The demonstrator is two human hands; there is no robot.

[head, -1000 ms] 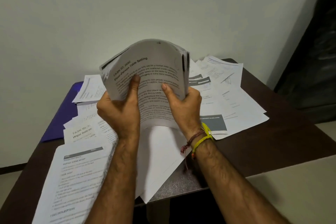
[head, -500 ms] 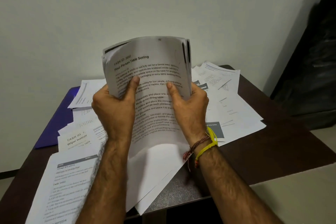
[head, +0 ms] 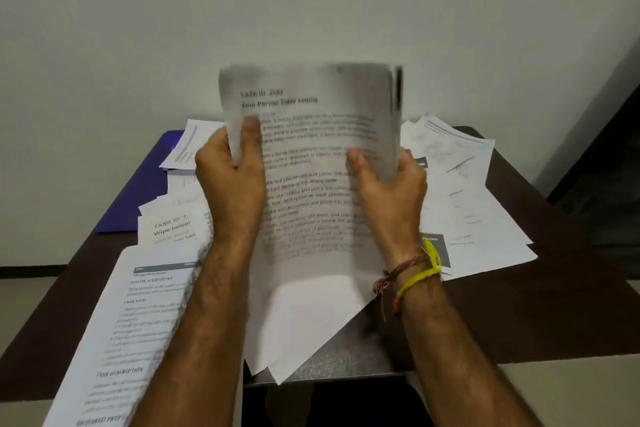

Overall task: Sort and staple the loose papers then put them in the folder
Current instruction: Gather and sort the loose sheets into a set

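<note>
I hold a thick stack of printed papers upright over the table, its front page headed "Four-Person Table Setting". My left hand grips the stack's left edge with the thumb on the front. My right hand grips the right edge; its wrist wears a yellow band and red thread. The stack's lower end rests on sheets lying on the table. A blue folder lies at the far left under loose sheets. No stapler is visible.
Loose printed sheets cover the dark brown table: a pile at the right, a "Wipe balcony" sheet at the left, a long page near the front left. A white wall stands behind; something dark stands at the right.
Both hands have lifted the stack a little and turned it more upright and square to me. The left hand has slid to the stack's left edge. The page is motion-blurred now.
</note>
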